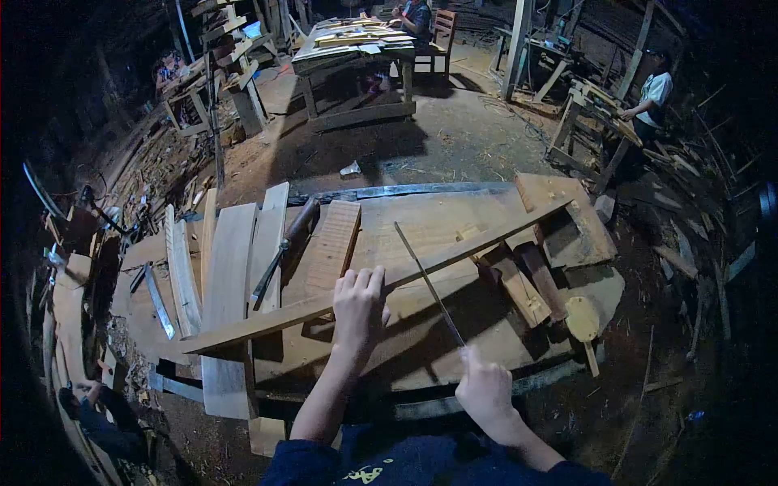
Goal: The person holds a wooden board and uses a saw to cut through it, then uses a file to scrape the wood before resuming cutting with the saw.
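A long narrow wooden strip (275, 321) runs slantwise over the workbench (405, 212), higher toward the right. My left hand (359, 308) is closed over the strip near its middle, fingers across the top. In my right hand (485, 387), fingers wrapped round its near end, is a long thin file (425, 277). The file points away to the upper left and overlaps the strip in this view; its handle is hidden in my fist. Under the strip's right part lie wooden blocks (519, 290), and a thick board (334, 239) sits behind my left hand.
On the bench's left are planks (227, 275), a chisel-like tool (271, 271) and a metal blade (159, 304). A round wooden paddle (582, 320) lies right. Beyond stand a table stacked with wood strips (356, 109) and a person (655, 89) at another bench. Scrap wood borders both sides.
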Tool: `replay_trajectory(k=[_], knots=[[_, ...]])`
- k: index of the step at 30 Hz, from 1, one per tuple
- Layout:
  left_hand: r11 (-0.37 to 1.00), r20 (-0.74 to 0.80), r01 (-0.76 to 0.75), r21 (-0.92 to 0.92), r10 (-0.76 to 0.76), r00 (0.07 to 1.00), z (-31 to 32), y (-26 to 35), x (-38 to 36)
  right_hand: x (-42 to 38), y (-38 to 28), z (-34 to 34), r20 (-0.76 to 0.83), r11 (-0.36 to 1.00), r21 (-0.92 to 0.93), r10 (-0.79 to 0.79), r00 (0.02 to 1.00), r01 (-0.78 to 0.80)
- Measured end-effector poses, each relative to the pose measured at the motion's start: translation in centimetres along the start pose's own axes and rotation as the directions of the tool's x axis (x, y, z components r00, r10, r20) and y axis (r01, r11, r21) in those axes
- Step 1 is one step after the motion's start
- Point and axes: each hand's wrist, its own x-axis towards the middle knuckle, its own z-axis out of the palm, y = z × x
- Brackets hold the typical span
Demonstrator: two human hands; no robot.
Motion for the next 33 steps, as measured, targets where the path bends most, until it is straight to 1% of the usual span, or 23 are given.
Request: replay_trajectory(k=[2,5,7,11,13,14,16,17,19,22,24,25,26,27,28,29,31,33], knots=[[1.0,-0.01,-0.026,0.015,0.026,1.0,-0.4,0.4,-0.2,0.1,0.2,0.1,0.023,1.0,0.003,0.016,1.0,-0.016],[0.999,-0.019,-0.043,0.027,0.044,0.999,-0.3,0.6,-0.5,3.3,-0.7,1.1,-0.002,1.0,0.025,0.005,1.0,-0.005],[0.999,-0.023,-0.033,0.004,0.033,0.999,-0.2,0.5,-0.3,5.6,-1.7,1.7,-0.09,0.994,0.106,-0.029,0.996,0.038],[0.999,-0.04,-0.012,-0.038,0.011,0.999,-0.1,0.5,-0.3,3.7,-1.0,1.0,-0.107,0.99,0.109,-0.077,0.991,0.089],[0.999,-0.044,-0.023,-0.027,0.022,0.999,0.1,0.1,0.0,1.1,-0.4,0.2,-0.069,0.998,0.012,-0.062,0.996,0.063],[0.999,-0.043,-0.033,-0.021,0.032,0.999,0.2,0.0,0.1,0.8,-0.4,-0.2,-0.069,0.998,0.003,-0.068,0.995,0.069],[0.999,-0.057,-0.035,-0.017,0.034,0.998,0.4,0.1,0.4,0.5,-0.4,-0.6,0.028,0.999,-0.035,0.031,0.999,-0.03],[0.999,-0.06,-0.042,-0.011,0.041,0.997,0.4,0.1,0.2,1.3,-0.6,-0.3,0.035,0.999,-0.03,0.036,0.999,-0.035],[0.999,-0.064,-0.042,-0.028,0.04,0.997,0.3,0.3,-0.1,4.1,-1.2,0.6,-0.073,0.997,0.069,-0.032,0.997,0.037],[0.999,-0.122,-0.037,-0.027,0.034,0.992,0.0,0.5,0.0,5.8,-2.0,1.8,-0.093,0.995,0.09,-0.027,0.995,0.036],[0.998,-0.063,-0.033,-0.057,0.03,0.998,-0.4,0.7,-0.4,4.8,-1.5,1.1,-0.08,0.996,0.082,-0.036,0.996,0.042],[0.998,-0.066,-0.036,-0.054,0.032,0.997,-0.2,0.6,-0.3,3.8,-1.2,0.8,-0.066,0.996,0.081,-0.036,0.997,0.042],[0.998,-0.077,-0.016,-0.058,0.011,0.997,0.2,0.3,-0.2,2.4,-1.0,0.2,-0.003,0.996,0.086,-0.011,1.0,0.011],[0.998,-0.089,0.007,-0.064,-0.012,0.996,0.5,0.2,-0.1,1.1,-0.6,0.0,-0.006,0.996,0.084,-0.015,1.0,0.016],[0.998,-0.048,0.028,-0.055,-0.031,0.998,0.5,0.2,-0.1,-0.1,-0.1,-0.1,0.027,0.999,0.047,0.002,1.0,-0.004],[0.998,-0.051,0.035,-0.061,-0.038,0.998,0.4,0.4,-0.1,-0.7,0.3,-0.2,0.06,1.0,0.008,0.023,0.998,-0.024],[0.997,0.008,0.047,-0.06,-0.047,0.999,-0.2,0.7,-0.2,0.0,0.2,-0.3,0.044,1.0,0.013,0.012,0.999,-0.012],[0.998,-0.003,0.029,-0.051,-0.029,1.0,-0.6,1.1,-0.4,1.1,-0.3,-0.2,0.033,1.0,0.018,0.003,0.999,-0.004]])
